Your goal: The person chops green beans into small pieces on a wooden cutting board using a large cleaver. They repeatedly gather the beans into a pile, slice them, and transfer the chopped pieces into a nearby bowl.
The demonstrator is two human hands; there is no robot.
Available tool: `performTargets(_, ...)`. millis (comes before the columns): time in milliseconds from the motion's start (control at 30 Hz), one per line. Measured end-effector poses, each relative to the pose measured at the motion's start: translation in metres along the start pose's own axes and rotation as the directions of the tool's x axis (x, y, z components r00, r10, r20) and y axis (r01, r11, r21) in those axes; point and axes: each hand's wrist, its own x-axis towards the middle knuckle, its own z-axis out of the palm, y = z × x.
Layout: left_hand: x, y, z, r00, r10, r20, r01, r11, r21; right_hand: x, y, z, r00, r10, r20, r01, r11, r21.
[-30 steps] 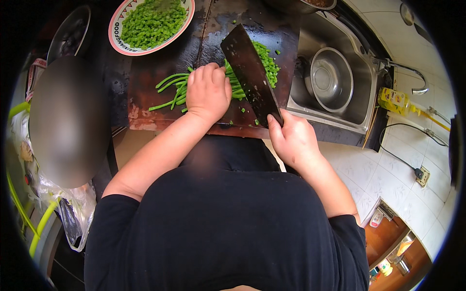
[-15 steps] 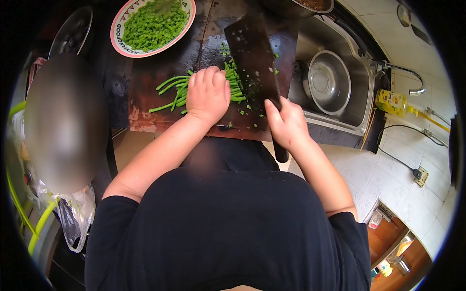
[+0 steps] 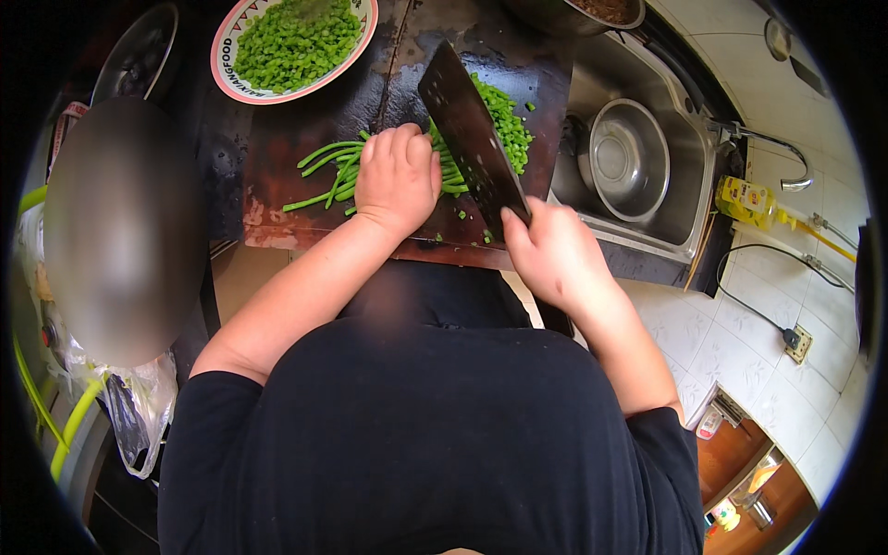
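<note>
A bunch of long green beans (image 3: 328,165) lies across the dark, wet cutting board (image 3: 270,227). My left hand (image 3: 398,176) is closed over the bunch with its fingers curled, pressing it to the board; the uncut lengths stick out on its left. In my right hand (image 3: 558,248) is the handle of a large dark cleaver (image 3: 470,125). The blade stands steeply at the right end of the bunch, just beyond my left fingers. To the right of the blade sits a heap of finely chopped green beans (image 3: 507,120), partly hidden by it. A few bits lie near the board's front edge.
At the far left, a plate (image 3: 222,79) with a red-edged rim holds more chopped beans. A metal sink (image 3: 680,227) with a steel bowl (image 3: 629,159) adjoins the board on the right. A pan (image 3: 606,20) of brown food stands at the back. A yellow bottle (image 3: 745,201) stands by the faucet.
The cleaver's blade has tipped from lying broadly over the board to a steeper angle, uncovering the chopped heap. My right hand has shifted slightly; my left hand stays on the beans.
</note>
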Motion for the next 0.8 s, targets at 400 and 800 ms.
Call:
performTargets(400, -0.002, 0.000, 0.003, 0.998, -0.031, -0.058, 0.029, 0.999, -0.035, -0.007, 0.027, 0.016, 0.985, 0.018, -0.174, 0.010, 0.987, 0.160)
performTargets(800, -0.003, -0.001, 0.002, 1.000, -0.007, -0.023, 0.006, 1.000, -0.028, -0.010, -0.001, 0.002, 1.000, -0.006, 0.002, 0.006, 1.000, -0.028)
